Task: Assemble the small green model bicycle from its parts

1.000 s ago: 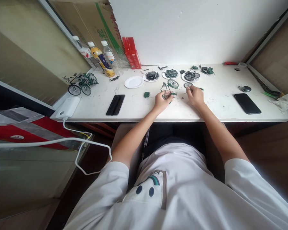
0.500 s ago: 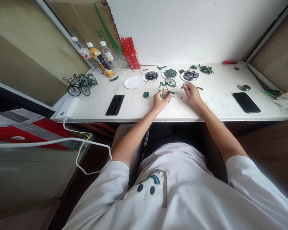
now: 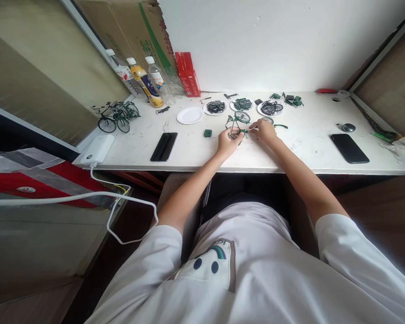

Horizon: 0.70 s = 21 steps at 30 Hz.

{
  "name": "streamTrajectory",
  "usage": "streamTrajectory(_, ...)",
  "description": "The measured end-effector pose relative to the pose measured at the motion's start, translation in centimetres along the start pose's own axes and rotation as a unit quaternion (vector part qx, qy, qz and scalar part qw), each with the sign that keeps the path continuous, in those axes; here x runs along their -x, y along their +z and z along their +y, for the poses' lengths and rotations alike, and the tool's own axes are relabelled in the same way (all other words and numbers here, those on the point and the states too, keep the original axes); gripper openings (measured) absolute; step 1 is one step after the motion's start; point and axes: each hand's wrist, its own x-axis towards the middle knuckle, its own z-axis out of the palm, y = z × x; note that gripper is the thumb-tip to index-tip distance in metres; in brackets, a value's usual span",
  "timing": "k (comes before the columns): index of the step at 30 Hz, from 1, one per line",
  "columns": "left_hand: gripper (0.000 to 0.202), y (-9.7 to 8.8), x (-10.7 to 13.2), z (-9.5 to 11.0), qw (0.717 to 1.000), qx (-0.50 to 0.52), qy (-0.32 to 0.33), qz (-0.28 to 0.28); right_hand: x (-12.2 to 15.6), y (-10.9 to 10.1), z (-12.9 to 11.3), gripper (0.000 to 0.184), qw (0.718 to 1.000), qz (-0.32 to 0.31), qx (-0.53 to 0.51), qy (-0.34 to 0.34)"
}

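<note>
My left hand (image 3: 227, 143) is closed around a green toy bicycle frame (image 3: 235, 123), held just over the table with one spoked wheel (image 3: 242, 117) at its far end. Close by on the right, my right hand (image 3: 265, 133) has thumb and forefinger pinched near the frame. A thin, light sliver shows at those fingertips, too small to name. Behind the right hand lies a loose wheel (image 3: 267, 120), partly hidden, and a curved green piece (image 3: 281, 126) sticks out to its right. A small green block (image 3: 208, 133) sits left of my left hand.
Paper plates at the back hold black parts (image 3: 216, 106), green parts (image 3: 243, 104) and wheels (image 3: 272, 107); another plate (image 3: 190, 115) is bare. Assembled toy bicycles (image 3: 116, 117) stand left. Phones (image 3: 164, 146) (image 3: 350, 148) lie on both sides. Bottles (image 3: 145, 83) and a red box (image 3: 188, 74) stand behind.
My right hand has moved left toward the bicycle frame, its fingertips now close to it. The left hand keeps its hold on the frame. The whole view has shifted slightly.
</note>
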Motion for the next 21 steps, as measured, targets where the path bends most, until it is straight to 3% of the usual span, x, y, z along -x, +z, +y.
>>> streamTrajectory(16, 0.028, 0.1, 0.0, 0.1, 1.0, -0.008, -0.008, -0.002, 0.8, 1.1, 0.1, 0.027, 1.0, 0.005, 0.004, 0.007)
streamTrajectory(21, 0.028, 0.1, 0.0, -0.1, 1.0, -0.007, -0.006, -0.001, 0.9, 1.0, 0.9, 0.026, 0.998, 0.024, -0.053, 0.005)
